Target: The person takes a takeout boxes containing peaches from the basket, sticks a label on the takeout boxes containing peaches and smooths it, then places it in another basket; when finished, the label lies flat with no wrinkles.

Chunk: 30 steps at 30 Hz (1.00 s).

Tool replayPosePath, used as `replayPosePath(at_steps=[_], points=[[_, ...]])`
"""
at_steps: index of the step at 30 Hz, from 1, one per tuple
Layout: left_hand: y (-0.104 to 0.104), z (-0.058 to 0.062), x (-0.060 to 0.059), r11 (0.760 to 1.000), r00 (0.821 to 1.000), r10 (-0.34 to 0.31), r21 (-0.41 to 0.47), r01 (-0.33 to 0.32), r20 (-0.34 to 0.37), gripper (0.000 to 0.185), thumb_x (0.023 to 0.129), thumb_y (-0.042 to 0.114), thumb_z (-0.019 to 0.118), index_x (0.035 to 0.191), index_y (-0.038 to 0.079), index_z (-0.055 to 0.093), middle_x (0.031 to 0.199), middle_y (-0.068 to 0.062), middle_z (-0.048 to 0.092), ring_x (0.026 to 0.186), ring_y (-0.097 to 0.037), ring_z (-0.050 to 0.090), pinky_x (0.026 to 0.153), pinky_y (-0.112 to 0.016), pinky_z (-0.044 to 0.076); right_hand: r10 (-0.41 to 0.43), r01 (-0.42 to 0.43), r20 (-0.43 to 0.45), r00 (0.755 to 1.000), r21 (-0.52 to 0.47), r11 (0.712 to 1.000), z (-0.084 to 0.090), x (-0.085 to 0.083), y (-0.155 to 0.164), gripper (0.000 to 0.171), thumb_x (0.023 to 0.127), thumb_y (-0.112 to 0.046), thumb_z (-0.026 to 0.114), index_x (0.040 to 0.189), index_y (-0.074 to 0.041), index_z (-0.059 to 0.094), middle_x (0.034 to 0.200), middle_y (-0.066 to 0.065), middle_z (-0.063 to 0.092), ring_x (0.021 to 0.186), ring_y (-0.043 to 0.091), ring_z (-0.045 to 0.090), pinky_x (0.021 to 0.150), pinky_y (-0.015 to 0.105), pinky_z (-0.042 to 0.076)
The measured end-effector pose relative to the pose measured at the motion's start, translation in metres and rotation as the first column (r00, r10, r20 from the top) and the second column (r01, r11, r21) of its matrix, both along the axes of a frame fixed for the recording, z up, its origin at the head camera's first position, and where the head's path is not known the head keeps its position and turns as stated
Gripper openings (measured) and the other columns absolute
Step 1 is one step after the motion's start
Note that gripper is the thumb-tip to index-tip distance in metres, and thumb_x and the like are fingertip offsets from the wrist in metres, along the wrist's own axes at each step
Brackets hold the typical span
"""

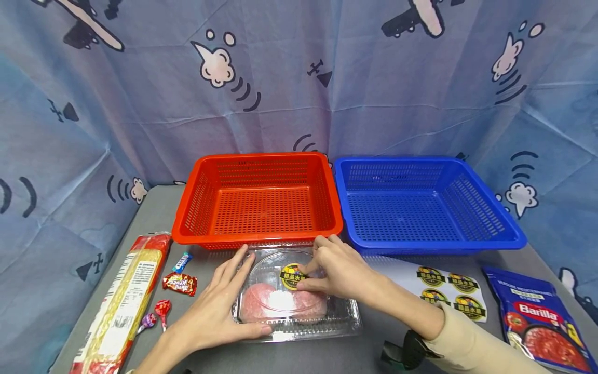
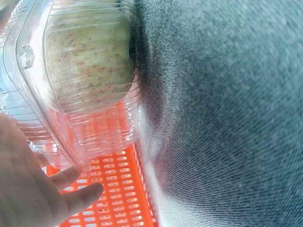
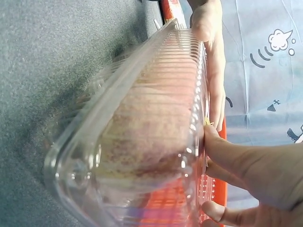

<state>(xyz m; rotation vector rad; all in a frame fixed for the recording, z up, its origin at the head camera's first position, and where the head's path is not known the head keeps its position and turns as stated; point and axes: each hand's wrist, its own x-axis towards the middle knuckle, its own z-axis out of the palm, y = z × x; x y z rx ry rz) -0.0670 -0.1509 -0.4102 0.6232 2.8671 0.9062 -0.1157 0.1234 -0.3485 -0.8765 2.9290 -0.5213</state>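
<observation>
Only in the head view, round sticker (image 1: 292, 276) under right hand (image 1: 337, 271).

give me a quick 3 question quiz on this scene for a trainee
1. True or false: the clear clamshell box sits inside the red basket.
2. Which hand touches the round sticker on the lid? A) left hand B) right hand C) neither
3. Fill in: the Barilla sauce pouch lies on the table in front of the ____ basket.

Key
1. False: it rests on the grey table, in front of the red basket.
2. B: its fingertips are at the sticker, while the left hand lies flat along the box's left side.
3. blue
</observation>
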Motion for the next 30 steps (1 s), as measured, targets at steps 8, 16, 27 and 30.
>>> replayPosePath(at_steps=[8, 16, 27, 30], points=[[0.0, 0.0, 0.0, 1.0, 1.0, -0.003, -0.005, 0.003, -0.006, 0.125, 0.069, 0.08, 0.075, 0.166, 0.029, 0.015, 0.174, 0.01, 0.002, 0.154, -0.028, 0.024, 0.108, -0.066, 0.043, 0.012, -0.011, 0.013, 1.0, -0.046, 0.999, 0.001, -0.001, 0.004, 0.032, 0.077, -0.042, 0.088, 0.1, -0.021, 0.084, 0.081, -0.009, 0.055, 0.083, 0.01, 0.043, 0.066, 0.021, 0.034], [0.0, 0.0, 0.0, 1.0, 1.0, -0.007, -0.007, 0.007, -0.006, 0.125, 0.069, 0.08, 0.075, 0.166, 0.03, 0.014, 0.174, 0.011, 0.002, 0.154, -0.028, 0.024, 0.109, -0.066, 0.041, 0.02, -0.018, 0.027, 0.999, -0.062, 0.998, 0.0, -0.002, 0.006, 0.028, 0.078, -0.041, 0.087, 0.096, -0.02, 0.085, 0.079, -0.008, 0.056, 0.081, 0.01, 0.044, 0.066, 0.021, 0.034], [0.0, 0.0, 0.0, 1.0, 1.0, -0.011, -0.005, 0.011, -0.013, 0.125, 0.069, 0.078, 0.077, 0.166, 0.028, 0.016, 0.174, 0.008, 0.003, 0.154, -0.029, 0.024, 0.109, -0.066, 0.042, 0.07, -0.071, -0.008, 0.998, -0.102, 0.992, -0.003, -0.005, 0.013, 0.017, 0.081, -0.034, 0.086, 0.091, -0.021, 0.085, 0.078, -0.01, 0.058, 0.078, 0.006, 0.045, 0.071, 0.022, 0.037], [0.0, 0.0, 0.0, 1.0, 1.0, -0.009, -0.004, 0.009, -0.008, 0.125, 0.069, 0.078, 0.077, 0.166, 0.028, 0.016, 0.174, 0.009, 0.003, 0.154, -0.029, 0.024, 0.109, -0.067, 0.042, 0.081, -0.083, -0.019, 0.997, -0.118, 0.99, -0.004, -0.004, 0.014, 0.015, 0.082, -0.032, 0.086, 0.091, -0.02, 0.085, 0.076, -0.01, 0.058, 0.076, 0.005, 0.045, 0.071, 0.021, 0.038]])
